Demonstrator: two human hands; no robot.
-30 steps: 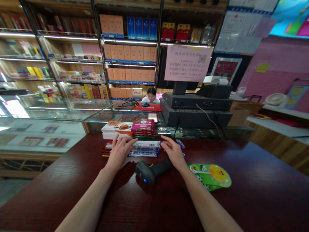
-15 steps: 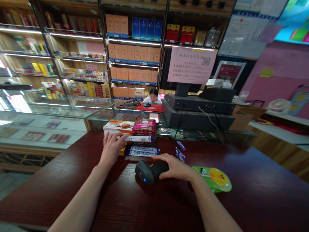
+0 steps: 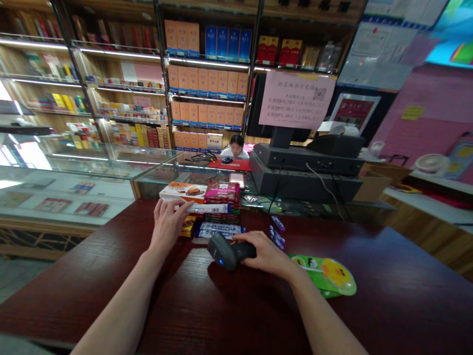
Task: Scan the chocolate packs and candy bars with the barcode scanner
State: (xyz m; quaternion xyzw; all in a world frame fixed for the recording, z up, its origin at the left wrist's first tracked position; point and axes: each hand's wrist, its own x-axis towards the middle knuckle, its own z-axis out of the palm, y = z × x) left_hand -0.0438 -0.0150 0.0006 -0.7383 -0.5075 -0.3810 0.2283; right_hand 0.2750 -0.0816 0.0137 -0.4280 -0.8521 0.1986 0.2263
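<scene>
My left hand [image 3: 166, 224] pinches the left end of a slim white-and-blue wrapped bar [image 3: 212, 208], its striped barcode showing. The bar lies across the front of a stack with a white-and-orange box [image 3: 179, 191] and a pink-red packet [image 3: 221, 191]. Closed round the handle of a black barcode scanner [image 3: 223, 251] is my right hand [image 3: 264, 254]. The scanner's head points left, a blue light lit on it. Just beyond it lie several blue-and-silver wrapped bars [image 3: 219, 230]. A yellow packet [image 3: 188, 227] sits beside my left fingers.
To the right rest small purple packets [image 3: 278, 223] and a green pack with a yellow duck [image 3: 334, 273] on the dark wooden table [image 3: 185, 305]. Behind stand a glass counter, a cash register [image 3: 306, 180] with a monitor, and a person. Stocked shelves line the wall.
My right hand has closed more firmly round the scanner handle, and the scanner has tilted and risen slightly. The bar in my left hand has shifted a little left.
</scene>
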